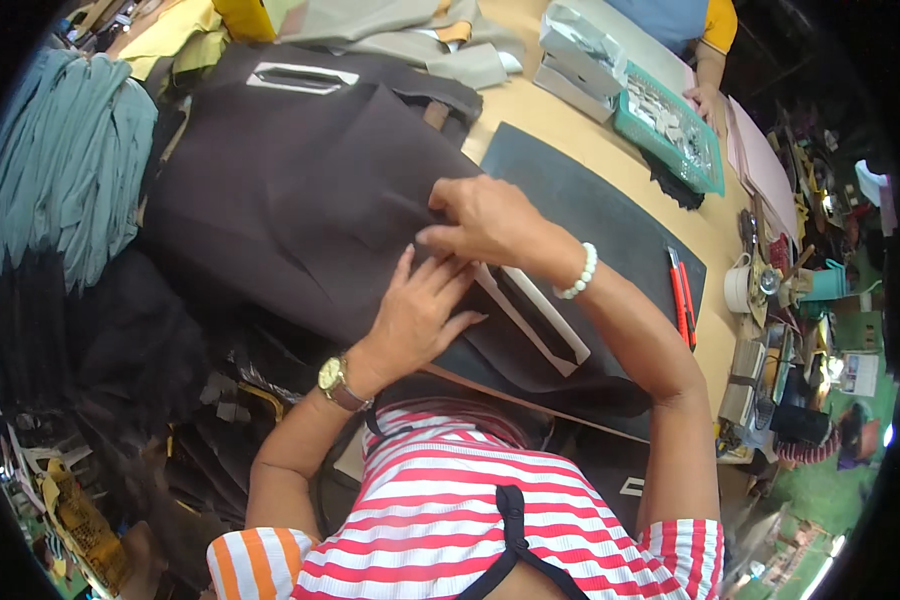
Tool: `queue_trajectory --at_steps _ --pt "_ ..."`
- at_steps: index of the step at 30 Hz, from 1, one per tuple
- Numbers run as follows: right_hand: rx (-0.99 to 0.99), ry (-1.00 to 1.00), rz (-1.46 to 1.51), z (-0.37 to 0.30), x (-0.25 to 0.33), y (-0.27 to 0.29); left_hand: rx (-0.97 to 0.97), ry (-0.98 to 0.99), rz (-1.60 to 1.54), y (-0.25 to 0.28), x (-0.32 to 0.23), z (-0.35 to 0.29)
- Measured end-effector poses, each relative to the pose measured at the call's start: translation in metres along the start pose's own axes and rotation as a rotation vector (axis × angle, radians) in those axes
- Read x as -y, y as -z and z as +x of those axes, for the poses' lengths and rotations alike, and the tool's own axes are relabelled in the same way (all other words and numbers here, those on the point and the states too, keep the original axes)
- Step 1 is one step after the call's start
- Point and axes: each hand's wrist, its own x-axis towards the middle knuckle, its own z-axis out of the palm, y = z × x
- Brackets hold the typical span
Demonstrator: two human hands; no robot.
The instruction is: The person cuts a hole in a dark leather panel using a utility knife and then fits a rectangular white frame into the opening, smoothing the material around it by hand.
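Observation:
A large dark brown-black fabric piece (pixel 300 190) spreads across the table in front of me. My left hand (pixel 420 315) lies on its near edge, fingers stretched out and thumb apart. Just beyond it, my right hand (pixel 490 225) is curled, thumb and forefinger closing on a fold of the dark fabric. Below my right wrist, a white-bordered strip with a long black slot (pixel 535 318) lies on the cloth, its upper end covered by my hands. A similar white-bordered strip (pixel 302 78) sits on the fabric's far part.
A dark cutting mat (pixel 590 190) lies under the work, with red cutters (pixel 682 295) at its right edge. Beyond stands a green basket of small pieces (pixel 670 130) beside a white box (pixel 580 60). Blue-grey fabric (pixel 65 160) hangs at left. Another person's hand (pixel 705 103) rests by the basket.

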Motion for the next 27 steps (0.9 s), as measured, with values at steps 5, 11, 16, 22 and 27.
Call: queue_trajectory --at_steps 5,11,16,22,27 --pt "0.050 0.204 0.175 0.034 -0.008 0.002 -0.218 -0.011 0.037 0.005 -0.011 -0.003" --pt "-0.555 0.045 0.934 0.027 -0.022 0.108 -0.514 0.234 -0.340 0.021 -0.021 0.029" --pt "-0.969 0.145 1.183 -0.027 -0.097 0.154 -0.271 0.452 -0.660 0.034 -0.004 0.064" --pt "-1.164 -0.333 0.595 -0.150 -0.111 0.084 -0.304 0.044 -0.195 0.042 0.000 0.072" --pt "-1.070 -0.747 0.635 -0.225 -0.085 -0.018 -0.291 -0.230 0.281 0.056 -0.017 0.045"
